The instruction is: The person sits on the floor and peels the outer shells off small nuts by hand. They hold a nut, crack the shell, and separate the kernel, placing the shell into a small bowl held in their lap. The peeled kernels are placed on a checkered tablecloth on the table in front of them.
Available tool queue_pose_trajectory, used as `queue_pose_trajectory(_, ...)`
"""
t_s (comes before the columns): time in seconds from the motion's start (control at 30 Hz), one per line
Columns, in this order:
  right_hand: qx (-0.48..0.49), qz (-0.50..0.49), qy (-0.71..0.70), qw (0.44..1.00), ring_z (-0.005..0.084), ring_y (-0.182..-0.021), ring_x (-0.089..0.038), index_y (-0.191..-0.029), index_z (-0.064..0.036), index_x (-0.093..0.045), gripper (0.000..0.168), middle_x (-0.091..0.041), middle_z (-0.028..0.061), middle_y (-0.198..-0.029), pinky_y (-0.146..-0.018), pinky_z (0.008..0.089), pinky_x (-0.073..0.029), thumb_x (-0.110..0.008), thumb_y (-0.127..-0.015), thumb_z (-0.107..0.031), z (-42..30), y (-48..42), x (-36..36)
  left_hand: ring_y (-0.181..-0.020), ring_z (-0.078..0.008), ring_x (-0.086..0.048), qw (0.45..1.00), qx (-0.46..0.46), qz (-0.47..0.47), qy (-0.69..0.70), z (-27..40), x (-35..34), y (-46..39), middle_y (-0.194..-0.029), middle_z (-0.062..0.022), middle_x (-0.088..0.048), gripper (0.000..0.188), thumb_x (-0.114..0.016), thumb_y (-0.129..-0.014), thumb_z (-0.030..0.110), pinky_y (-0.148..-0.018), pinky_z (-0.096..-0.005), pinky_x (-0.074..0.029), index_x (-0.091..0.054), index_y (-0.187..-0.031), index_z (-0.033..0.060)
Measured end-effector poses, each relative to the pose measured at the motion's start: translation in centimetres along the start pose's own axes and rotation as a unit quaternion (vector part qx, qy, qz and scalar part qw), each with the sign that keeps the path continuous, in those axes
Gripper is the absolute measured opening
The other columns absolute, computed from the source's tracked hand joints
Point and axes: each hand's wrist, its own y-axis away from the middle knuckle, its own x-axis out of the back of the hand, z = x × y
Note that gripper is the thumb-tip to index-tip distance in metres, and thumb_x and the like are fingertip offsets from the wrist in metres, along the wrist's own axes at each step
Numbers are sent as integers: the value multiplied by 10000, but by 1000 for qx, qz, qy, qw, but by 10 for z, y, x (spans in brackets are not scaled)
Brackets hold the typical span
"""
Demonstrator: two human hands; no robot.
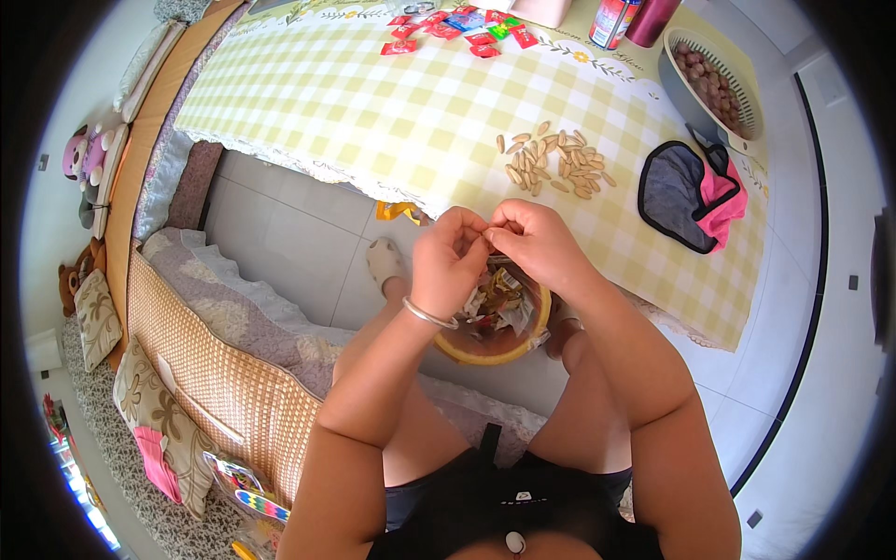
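My left hand (451,262) and my right hand (535,241) meet at the fingertips, just off the table's near edge. Thumbs and forefingers pinch together on a small object, mostly covered by the fingers; what it is I cannot tell. Beyond my right hand, a loose pile of pale tan seeds in their shells (535,164) lies on the checked tablecloth (336,105). Below both hands, on the floor between my legs, stands a round waste bin (514,357) with a yellow rim, holding wrappers and other litter (500,301). A bangle (428,315) circles my left wrist.
A grey and pink cloth (682,192) lies right of the seeds. Behind it stands a colander (675,91) of grapes or similar round fruit (710,87). Wrapped candies (448,28), a spray can (612,24) and a dark red bottle (651,21) occupy the far side. A mat-covered seat (231,364) is at left.
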Motion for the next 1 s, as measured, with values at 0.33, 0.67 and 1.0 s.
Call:
queue_pose_trajectory(0.33, 0, -1, -5, 1000, 112, -678, -579, -873, 6, -612, 132, -654, 59, -746, -610, 290, -475, -650, -886, -120, 1, 0, 0, -645, -57, -569, 1000, -6, 2, 1, -1, 0, 0, -809, -43, -663, 100, -547, -919, -50, -565, -195, -463, -588, -1004, -18)
queue_pose_trajectory(0.67, -6, -9, 3, 1000, 39, -694, -519, -881, 11, -609, 84, -613, -8, -765, -606, 221, -436, -627, -919, -63, -2, 0, 0, -565, -45, -562, 999, -29, 15, 9, -1, -2, -1, -725, -28, -630, 81, -560, -872, -60, -487, -201, -445, -570, -942, -19)
queue_pose_trajectory(1.0, 1, -5, -3, 1000, 92, -688, -572, -882, 12, -615, 110, -646, 45, -754, -615, 268, -469, -637, -896, -95, -1, 0, 0, -559, -48, -565, 1000, -23, 19, 8, -3, -1, -1, -716, -30, -634, 70, -567, -873, -51, -480, -208, -450, -574, -934, -19)
